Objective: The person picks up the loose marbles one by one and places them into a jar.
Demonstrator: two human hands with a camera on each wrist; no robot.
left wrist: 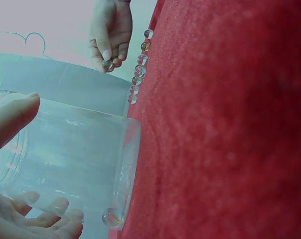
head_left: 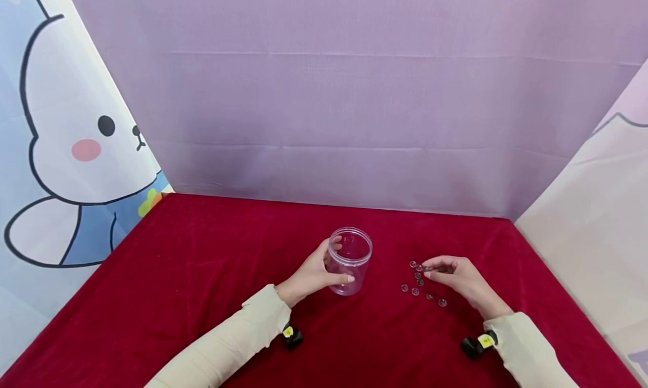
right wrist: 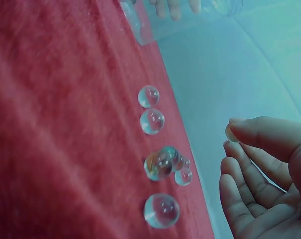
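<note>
- Your left wrist view shows a marble (left wrist: 112,217) low at the base of the jar (head_left: 360,269), seen through its wall; the head view hardly reveals it.
- That head view gives you the layout: the jar mouth up in your left hand (head_left: 315,273), the loose marbles (head_left: 415,291) scattered to its right, just beside your right hand (head_left: 457,276).
- Your left hand curls round the jar, thumb on the near side, fingers on the far side.
- Your right hand pinches one marble (left wrist: 107,64) between thumb and fingertips; the right wrist view shows only its edge, the thumb covering the rest.
- The jar is clear, smooth and cylindrical, ridged below its round rim.
- The marbles are glassy balls, some with coloured swirls; in the right wrist view several overlap, hiding one another.
- Under them lies red cloth (head_left: 223,264), soft and velvety.
- Behind stands a creased purple backdrop (head_left: 354,107); at left, a panel (head_left: 61,168) printed with a white cartoon animal.
</note>
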